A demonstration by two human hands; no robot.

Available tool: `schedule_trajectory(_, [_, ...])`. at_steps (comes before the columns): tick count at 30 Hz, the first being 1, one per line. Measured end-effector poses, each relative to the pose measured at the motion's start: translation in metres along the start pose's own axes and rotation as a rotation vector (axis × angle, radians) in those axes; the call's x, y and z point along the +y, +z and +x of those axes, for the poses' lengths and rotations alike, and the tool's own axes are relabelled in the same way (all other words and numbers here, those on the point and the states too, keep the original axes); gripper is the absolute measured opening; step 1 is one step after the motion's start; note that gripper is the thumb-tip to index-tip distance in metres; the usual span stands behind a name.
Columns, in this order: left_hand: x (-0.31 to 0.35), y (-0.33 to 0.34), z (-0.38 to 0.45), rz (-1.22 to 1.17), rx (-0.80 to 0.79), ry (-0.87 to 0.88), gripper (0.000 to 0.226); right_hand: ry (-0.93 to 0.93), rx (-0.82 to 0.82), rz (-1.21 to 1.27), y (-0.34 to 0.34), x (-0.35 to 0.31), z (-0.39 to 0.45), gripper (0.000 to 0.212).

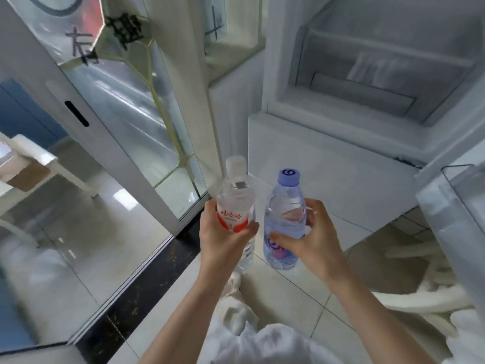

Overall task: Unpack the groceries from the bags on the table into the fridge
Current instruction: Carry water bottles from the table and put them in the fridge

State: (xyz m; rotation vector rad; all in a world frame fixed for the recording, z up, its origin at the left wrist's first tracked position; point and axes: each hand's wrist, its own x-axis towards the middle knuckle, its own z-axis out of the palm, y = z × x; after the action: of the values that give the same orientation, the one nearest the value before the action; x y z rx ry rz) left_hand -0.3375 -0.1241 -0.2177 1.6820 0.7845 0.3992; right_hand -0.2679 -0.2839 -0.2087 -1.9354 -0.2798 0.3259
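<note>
Left hand grips a clear water bottle with a red label; right hand grips a purple-capped water bottle (both upright, just apart), held before the open fridge.

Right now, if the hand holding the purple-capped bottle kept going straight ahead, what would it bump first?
Probably the white fridge drawer front, just ahead of the right hand and its clear purple-capped water bottle. Depth is hard to judge.
</note>
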Motion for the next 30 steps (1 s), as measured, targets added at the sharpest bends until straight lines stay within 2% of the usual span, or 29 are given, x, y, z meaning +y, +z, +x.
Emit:
schedule_trajectory(4, [0.034, 0.008, 0.076, 0.029, -0.127, 0.064, 0.064, 0.018, 0.13, 0.047, 0.002, -0.028, 0.061, 0.072])
schedule_trajectory(8, [0.076, 0.024, 0.14, 0.049, -0.246, 0.2, 0.059, -0.001, 0.275, 0.073, -0.007, -0.059, 0.11, 0.068])
schedule_trajectory(17, [0.177, 0.083, 0.226, -0.106, -0.45, 0.423, 0.057, -0.07, 0.528, 0.115, -0.053, -0.116, 0.187, 0.078])
schedule_trajectory(23, [0.232, 0.138, 0.26, -0.161, -0.456, 0.52, 0.056, -0.128, 0.623, 0.088, -0.1, -0.136, 0.236, 0.071])
schedule_trajectory(30, [0.292, 0.198, 0.296, -0.271, -0.371, 0.59, 0.055, -0.305, 0.716, 0.133, -0.152, -0.163, 0.302, 0.068])
